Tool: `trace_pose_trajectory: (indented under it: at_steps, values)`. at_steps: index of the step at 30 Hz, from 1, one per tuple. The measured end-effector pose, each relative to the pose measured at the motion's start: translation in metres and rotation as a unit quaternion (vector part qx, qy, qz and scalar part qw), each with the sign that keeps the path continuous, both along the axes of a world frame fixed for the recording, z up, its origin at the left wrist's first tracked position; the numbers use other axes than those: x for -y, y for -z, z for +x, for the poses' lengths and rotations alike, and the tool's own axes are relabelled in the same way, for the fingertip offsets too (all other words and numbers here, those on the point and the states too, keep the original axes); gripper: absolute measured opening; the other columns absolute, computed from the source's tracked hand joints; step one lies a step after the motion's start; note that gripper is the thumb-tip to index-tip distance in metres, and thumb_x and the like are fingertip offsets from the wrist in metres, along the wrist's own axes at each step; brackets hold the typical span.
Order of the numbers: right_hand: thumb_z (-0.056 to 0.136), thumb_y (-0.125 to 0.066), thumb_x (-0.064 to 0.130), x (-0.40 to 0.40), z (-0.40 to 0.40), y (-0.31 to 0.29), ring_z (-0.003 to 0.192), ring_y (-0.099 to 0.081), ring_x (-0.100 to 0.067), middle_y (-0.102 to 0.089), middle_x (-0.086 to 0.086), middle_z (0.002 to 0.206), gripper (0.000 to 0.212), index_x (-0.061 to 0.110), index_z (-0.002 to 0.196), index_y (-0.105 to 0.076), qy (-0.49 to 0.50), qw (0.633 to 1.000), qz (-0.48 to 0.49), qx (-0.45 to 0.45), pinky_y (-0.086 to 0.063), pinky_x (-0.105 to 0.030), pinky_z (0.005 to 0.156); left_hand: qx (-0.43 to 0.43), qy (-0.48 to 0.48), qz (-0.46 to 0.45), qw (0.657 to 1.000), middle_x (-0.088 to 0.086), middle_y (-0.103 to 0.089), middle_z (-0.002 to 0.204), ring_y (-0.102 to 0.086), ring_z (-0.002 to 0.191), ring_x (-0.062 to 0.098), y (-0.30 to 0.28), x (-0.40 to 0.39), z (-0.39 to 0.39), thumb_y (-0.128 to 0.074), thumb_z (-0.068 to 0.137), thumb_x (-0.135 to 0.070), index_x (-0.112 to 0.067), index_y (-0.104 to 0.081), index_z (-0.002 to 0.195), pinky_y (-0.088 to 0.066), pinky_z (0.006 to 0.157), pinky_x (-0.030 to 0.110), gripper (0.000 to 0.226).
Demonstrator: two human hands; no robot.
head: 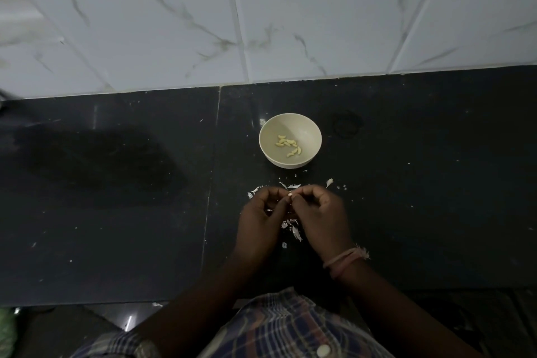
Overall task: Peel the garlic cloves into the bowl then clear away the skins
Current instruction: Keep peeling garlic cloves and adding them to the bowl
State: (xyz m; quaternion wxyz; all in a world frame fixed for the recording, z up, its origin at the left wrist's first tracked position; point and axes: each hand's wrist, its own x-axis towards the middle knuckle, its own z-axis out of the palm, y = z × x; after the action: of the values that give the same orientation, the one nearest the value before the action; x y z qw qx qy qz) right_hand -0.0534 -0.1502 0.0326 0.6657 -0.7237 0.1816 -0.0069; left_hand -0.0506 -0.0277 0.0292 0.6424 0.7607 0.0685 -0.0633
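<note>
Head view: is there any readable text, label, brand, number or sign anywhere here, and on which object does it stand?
None: no words, numbers, brands or signs are readable in this view.
Bowl: plain, no print visible.
Wall tiles: only grey veining, no lettering.
Counter: dark, only pale flecks and garlic skins.
Checked shirt: pattern and a button, no visible label.
Wrist thread: no writing.

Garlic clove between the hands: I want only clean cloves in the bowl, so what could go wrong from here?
1. The garlic clove is pinched small between both hands; it could slip onto the dark counter.
2. Loose skins lie scattered near the bowl; some might get carried in with the peeled cloves.
</note>
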Motion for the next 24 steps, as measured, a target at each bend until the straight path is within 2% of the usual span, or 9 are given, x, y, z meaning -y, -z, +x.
trace_pose_trajectory:
  at_steps: [8,11,14,20,24]
  values:
    - [0.084,-0.072,0.007,-0.001,-0.001,-0.007,0.072,-0.068,-0.004,-0.073,0.004,0.078,0.011,0.018,0.082,-0.073,-0.007,0.999,-0.048,0.021,-0.052,-0.015,0.064,0.058,-0.008,0.044,0.997,-0.016,-0.075,0.084,-0.07,0.075,0.0,-0.01,-0.002,-0.004,-0.074,0.09,-0.006,-0.019,-0.074,0.094,-0.051,0.067,0.013,0.014]
    - [0.084,-0.072,0.006,0.0,-0.001,-0.007,0.069,-0.067,-0.003,-0.073,0.003,0.076,0.01,0.016,0.083,-0.074,-0.011,0.999,-0.047,0.022,-0.051,-0.015,0.063,0.069,0.0,0.056,0.996,-0.015,-0.077,0.086,-0.072,0.078,0.002,-0.011,-0.004,-0.002,-0.075,0.089,-0.006,-0.02,-0.078,0.097,-0.054,0.071,0.016,0.017]
    - [0.082,-0.071,0.004,0.0,-0.001,-0.007,0.067,-0.065,0.0,-0.073,0.003,0.076,0.012,0.016,0.081,-0.074,0.004,0.998,-0.054,0.022,-0.05,-0.014,0.063,0.08,0.012,0.066,0.994,-0.016,-0.077,0.087,-0.072,0.08,0.001,-0.012,-0.003,-0.001,-0.076,0.088,-0.005,-0.029,-0.077,0.093,-0.054,0.073,0.016,0.025]
    - [0.081,-0.071,0.002,-0.002,0.001,-0.008,0.065,-0.065,0.0,-0.072,0.008,0.069,0.018,0.019,0.075,-0.075,-0.003,0.999,-0.05,0.021,-0.05,-0.014,0.063,0.074,0.01,0.081,0.994,-0.014,-0.077,0.086,-0.072,0.079,0.006,-0.006,-0.006,0.0,-0.078,0.086,-0.008,-0.023,-0.08,0.094,-0.058,0.074,0.026,0.017]
    - [0.08,-0.07,0.001,-0.001,0.0,-0.008,0.06,-0.063,-0.003,-0.07,0.006,0.065,0.015,0.014,0.075,-0.076,-0.014,0.999,-0.041,0.009,-0.049,-0.016,0.058,0.061,0.024,0.076,0.995,-0.016,-0.077,0.083,-0.072,0.076,0.003,-0.006,-0.007,0.0,-0.077,0.087,-0.007,-0.027,-0.079,0.091,-0.055,0.07,0.018,0.021]
